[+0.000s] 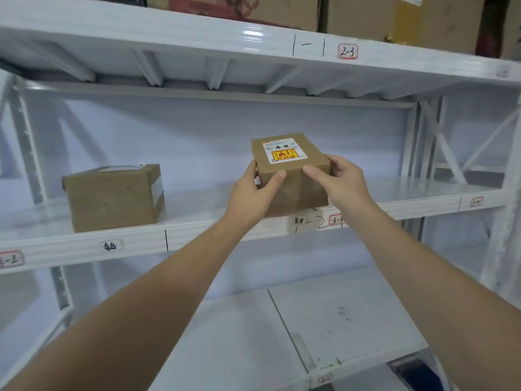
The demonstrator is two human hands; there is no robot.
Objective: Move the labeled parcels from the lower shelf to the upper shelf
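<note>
Cardboard, plain brown, taped shut: that's the labeled parcel, and both hands are on it right at the front edge of the middle shelf. The left hand clasps its left side with the thumb across the near face; the right hand grips the right corner, thumb on front, fingers wrapped behind. So the box sits squarely between the two palms, shipping label facing up. I can't tell whether its bottom is touching the shelf or just above it.

My guess is it's light and stiff, since a small box held this loosely doesn't look like a strain. Opposite sides are the sensible hold. The tape may be a bit slick. Another parcel sits well off to the left on the same shelf.
</note>
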